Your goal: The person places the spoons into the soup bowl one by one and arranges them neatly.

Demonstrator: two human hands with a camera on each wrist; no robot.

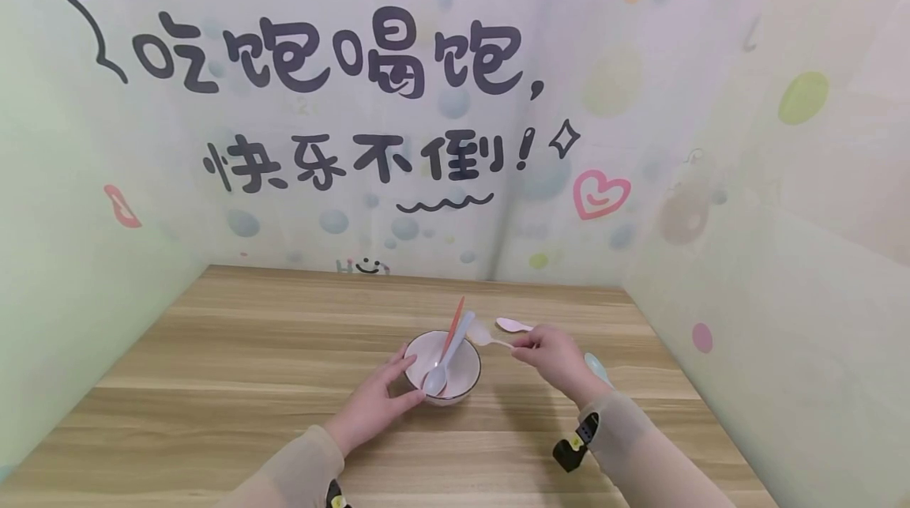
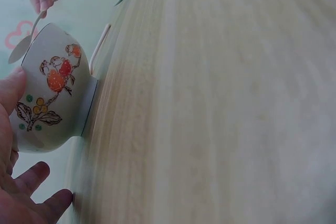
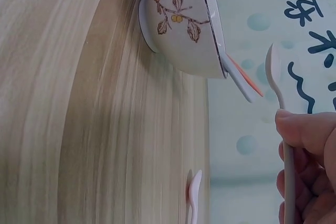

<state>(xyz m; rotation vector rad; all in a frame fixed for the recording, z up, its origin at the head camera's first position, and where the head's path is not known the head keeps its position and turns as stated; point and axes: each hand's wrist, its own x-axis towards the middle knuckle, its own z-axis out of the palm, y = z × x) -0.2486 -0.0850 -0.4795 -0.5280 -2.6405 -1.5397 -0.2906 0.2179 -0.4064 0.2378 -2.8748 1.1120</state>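
A white bowl (image 1: pixel 464 374) with a dark rim stands on the table; fruit and leaves decorate its outer wall (image 2: pixel 52 103). My left hand (image 1: pixel 373 405) holds it from the left, thumb and fingers at the rim. Inside lean a blue-grey spoon (image 1: pixel 435 381) and an orange utensil (image 1: pixel 453 326), whose lower end is partly hidden. To the right, my right hand (image 1: pixel 558 358) pinches a whitish spoon (image 3: pixel 272 69) by its handle. That spoon's head points toward the bowl, in the air near its right rim.
A pale pink spoon (image 1: pixel 510 325) lies on the wooden table (image 1: pixel 284 334) behind my right hand. Partly covered by the right wrist is a light blue-green spoon (image 1: pixel 597 367). Printed walls (image 1: pixel 455 239) border the table at the back and sides.
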